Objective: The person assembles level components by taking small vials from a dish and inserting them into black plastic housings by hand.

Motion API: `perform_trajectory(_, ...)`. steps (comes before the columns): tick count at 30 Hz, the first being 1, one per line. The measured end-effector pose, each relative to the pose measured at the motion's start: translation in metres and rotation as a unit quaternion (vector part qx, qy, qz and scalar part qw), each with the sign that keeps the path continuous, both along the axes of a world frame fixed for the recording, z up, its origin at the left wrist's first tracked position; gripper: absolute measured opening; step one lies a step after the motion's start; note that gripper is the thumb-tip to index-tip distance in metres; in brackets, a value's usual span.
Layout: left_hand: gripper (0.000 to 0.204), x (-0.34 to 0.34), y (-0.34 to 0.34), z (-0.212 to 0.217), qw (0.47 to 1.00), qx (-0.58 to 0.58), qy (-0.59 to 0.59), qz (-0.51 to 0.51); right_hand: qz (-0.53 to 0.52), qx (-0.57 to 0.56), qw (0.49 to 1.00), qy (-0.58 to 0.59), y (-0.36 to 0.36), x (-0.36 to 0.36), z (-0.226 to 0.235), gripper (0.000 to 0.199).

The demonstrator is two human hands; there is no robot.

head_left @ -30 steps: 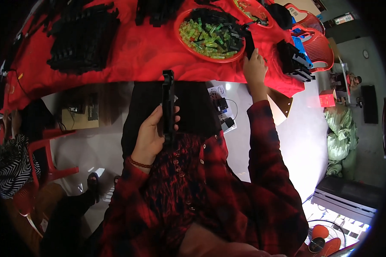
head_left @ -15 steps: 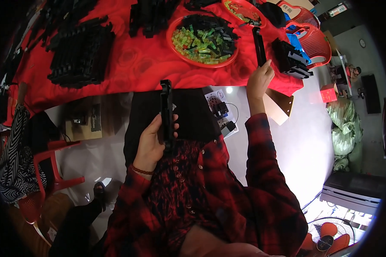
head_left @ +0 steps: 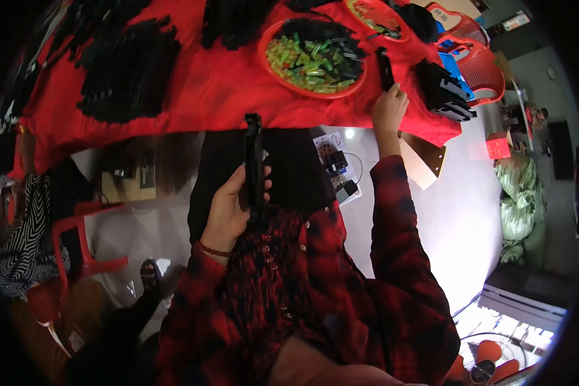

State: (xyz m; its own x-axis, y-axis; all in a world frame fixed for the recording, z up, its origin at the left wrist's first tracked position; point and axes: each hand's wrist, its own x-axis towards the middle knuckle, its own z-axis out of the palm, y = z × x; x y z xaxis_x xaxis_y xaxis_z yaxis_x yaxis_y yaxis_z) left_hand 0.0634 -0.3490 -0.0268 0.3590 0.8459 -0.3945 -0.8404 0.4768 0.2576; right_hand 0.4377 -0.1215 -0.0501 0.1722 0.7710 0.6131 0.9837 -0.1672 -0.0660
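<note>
two long black plastic strips, one in each hand

the left hand [head_left: 228, 209] was clamped around the lower half of a black strip [head_left: 253, 157] off the surface's near edge; the right hand [head_left: 390, 110] pinched a shorter black piece [head_left: 385, 68] over the red surface [head_left: 219, 83], near its right corner (both looked stiff and light, best held mid-length).

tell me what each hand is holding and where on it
Left hand wraps the lower half of a long black bar. Right hand pinches the lower end of a shorter black bar.
</note>
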Motion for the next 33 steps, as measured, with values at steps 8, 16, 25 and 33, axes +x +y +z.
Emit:
perform_trajectory(8,0.044,0.001,0.01,0.035,0.996,0.085,0.006,-0.003,0.175,0.147,0.966,0.121,-0.068,-0.063,0.086,0.032)
perform_trajectory(16,0.042,-0.007,-0.006,0.037,0.996,0.084,0.042,0.004,0.494,-0.075,0.822,0.273,-0.169,-0.204,0.124,0.02)
perform_trajectory(25,0.036,0.0,-0.008,0.046,0.984,0.09,0.152,0.021,0.478,-0.11,0.86,0.142,-0.167,-0.226,0.114,0.015)
perform_trajectory(33,0.033,0.01,-0.007,0.033,0.97,0.109,0.216,0.013,0.478,-0.106,0.865,0.107,-0.161,-0.227,0.101,0.016)
